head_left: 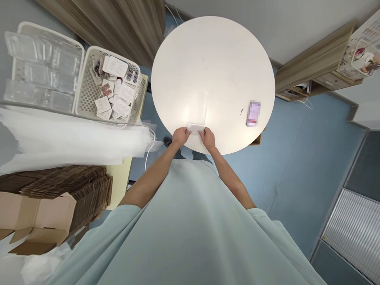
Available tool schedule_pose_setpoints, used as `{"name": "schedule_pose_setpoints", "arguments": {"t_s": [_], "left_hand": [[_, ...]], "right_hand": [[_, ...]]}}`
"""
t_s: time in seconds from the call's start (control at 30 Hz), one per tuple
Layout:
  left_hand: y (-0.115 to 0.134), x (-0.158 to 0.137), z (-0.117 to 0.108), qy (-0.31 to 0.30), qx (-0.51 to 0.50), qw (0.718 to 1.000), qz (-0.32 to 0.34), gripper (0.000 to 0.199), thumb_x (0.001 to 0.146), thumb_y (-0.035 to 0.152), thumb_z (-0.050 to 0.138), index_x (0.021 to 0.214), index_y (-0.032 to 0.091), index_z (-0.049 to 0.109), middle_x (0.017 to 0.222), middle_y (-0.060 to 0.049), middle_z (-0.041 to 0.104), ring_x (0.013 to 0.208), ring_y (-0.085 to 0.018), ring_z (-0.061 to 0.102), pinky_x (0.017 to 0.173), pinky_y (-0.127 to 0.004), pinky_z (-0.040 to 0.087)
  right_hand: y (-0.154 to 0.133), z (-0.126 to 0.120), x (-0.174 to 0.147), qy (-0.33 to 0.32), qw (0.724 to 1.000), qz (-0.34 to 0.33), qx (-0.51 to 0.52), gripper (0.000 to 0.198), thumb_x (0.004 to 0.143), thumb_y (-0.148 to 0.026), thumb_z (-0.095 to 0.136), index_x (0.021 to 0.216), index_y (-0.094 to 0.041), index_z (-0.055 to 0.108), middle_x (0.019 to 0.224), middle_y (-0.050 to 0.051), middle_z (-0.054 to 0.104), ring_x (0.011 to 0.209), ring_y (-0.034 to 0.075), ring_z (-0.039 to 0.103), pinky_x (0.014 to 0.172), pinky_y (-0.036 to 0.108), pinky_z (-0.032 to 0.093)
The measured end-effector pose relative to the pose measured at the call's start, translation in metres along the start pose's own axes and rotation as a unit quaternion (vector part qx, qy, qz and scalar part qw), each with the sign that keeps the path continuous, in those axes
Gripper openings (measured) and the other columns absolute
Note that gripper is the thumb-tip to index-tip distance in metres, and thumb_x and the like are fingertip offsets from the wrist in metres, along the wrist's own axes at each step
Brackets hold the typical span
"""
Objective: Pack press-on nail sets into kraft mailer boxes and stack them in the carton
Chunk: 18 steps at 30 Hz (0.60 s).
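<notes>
Both hands are at the near edge of a round white table (pixel 213 51). My left hand (pixel 180 137) pinches the left side of a translucent wrapping sheet (pixel 198 109), and my right hand (pixel 208 138) pinches its right side. The sheet lies flat on the tabletop, stretching away from me as a thin, see-through strip. Its near end, between my hands, looks whiter and folded over. Whether something lies inside the fold I cannot make out.
A blurred-out purple item (pixel 253 113) lies on the table's right. To the left are a basket of small cards (pixel 81 89), a basket of clear plastic trays (pixel 78 43), white foam sheets (pixel 74 138) and stacked brown cardboard boxes (pixel 89 190). A wooden cabinet (pixel 314 67) stands at the right.
</notes>
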State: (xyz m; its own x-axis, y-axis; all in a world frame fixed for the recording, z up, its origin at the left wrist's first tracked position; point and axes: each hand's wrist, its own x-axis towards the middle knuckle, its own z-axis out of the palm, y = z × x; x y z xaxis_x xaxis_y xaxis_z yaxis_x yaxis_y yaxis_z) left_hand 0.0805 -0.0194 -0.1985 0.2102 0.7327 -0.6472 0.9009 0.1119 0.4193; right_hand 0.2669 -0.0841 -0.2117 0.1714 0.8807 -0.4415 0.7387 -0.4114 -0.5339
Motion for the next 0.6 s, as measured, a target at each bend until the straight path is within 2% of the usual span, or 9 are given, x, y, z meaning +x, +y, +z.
{"name": "schedule_pose_setpoints", "arguments": {"t_s": [0.1,0.2,0.3,0.37,0.47,0.6], "left_hand": [[0.007,0.004,-0.001,-0.013,0.000,0.999,-0.030,0.034,0.109,0.047,0.057,0.113,0.020,0.076,0.108,-0.016,0.080,0.102,-0.034,0.074,0.084,-0.042,0.058],[0.015,0.003,0.001,0.031,0.013,0.999,-0.018,0.045,0.107,0.038,0.058,0.144,0.014,0.066,0.134,-0.023,0.076,0.123,-0.040,0.071,0.098,-0.050,0.060],[0.020,0.002,0.004,0.094,0.061,0.991,0.072,0.066,0.105,0.021,0.050,0.169,0.008,0.043,0.171,-0.027,0.050,0.158,-0.042,0.049,0.121,-0.057,0.051],[0.021,0.003,0.005,0.083,0.097,0.978,0.163,0.070,0.105,0.011,0.038,0.175,0.008,0.038,0.183,-0.022,0.036,0.170,-0.036,0.033,0.134,-0.057,0.037],[0.017,0.005,0.007,0.031,0.131,0.960,0.247,0.072,0.105,0.006,0.028,0.176,0.011,0.040,0.184,-0.016,0.036,0.175,-0.029,0.024,0.142,-0.054,0.023],[0.006,-0.003,0.011,0.010,0.160,0.953,0.258,0.073,0.104,0.009,0.030,0.177,0.004,0.036,0.185,-0.018,0.031,0.175,-0.030,0.023,0.143,-0.051,0.020]], "right_hand": [[-0.002,0.003,0.006,0.007,0.999,0.041,-0.011,0.036,0.115,-0.054,0.054,0.120,-0.021,0.068,0.112,0.012,0.076,0.101,0.026,0.074,0.090,0.037,0.062],[-0.004,0.005,0.010,0.039,0.998,0.052,-0.015,0.046,0.114,-0.052,0.055,0.146,-0.020,0.060,0.128,0.016,0.074,0.115,0.030,0.074,0.095,0.043,0.064],[-0.008,0.004,0.013,0.076,0.996,-0.005,-0.052,0.057,0.115,-0.042,0.052,0.164,-0.014,0.047,0.158,0.025,0.060,0.145,0.035,0.062,0.113,0.052,0.060],[-0.011,0.003,0.015,0.065,0.992,-0.067,-0.086,0.054,0.116,-0.029,0.044,0.167,-0.013,0.047,0.172,0.024,0.050,0.162,0.034,0.047,0.127,0.054,0.050],[-0.013,0.003,0.017,0.007,0.983,-0.138,-0.119,0.056,0.114,-0.015,0.033,0.167,-0.015,0.051,0.176,0.017,0.048,0.170,0.028,0.038,0.137,0.052,0.039],[-0.004,0.005,0.005,-0.040,0.972,-0.184,-0.143,0.057,0.115,-0.020,0.036,0.170,-0.010,0.048,0.179,0.019,0.044,0.172,0.029,0.036,0.138,0.051,0.038]]}}
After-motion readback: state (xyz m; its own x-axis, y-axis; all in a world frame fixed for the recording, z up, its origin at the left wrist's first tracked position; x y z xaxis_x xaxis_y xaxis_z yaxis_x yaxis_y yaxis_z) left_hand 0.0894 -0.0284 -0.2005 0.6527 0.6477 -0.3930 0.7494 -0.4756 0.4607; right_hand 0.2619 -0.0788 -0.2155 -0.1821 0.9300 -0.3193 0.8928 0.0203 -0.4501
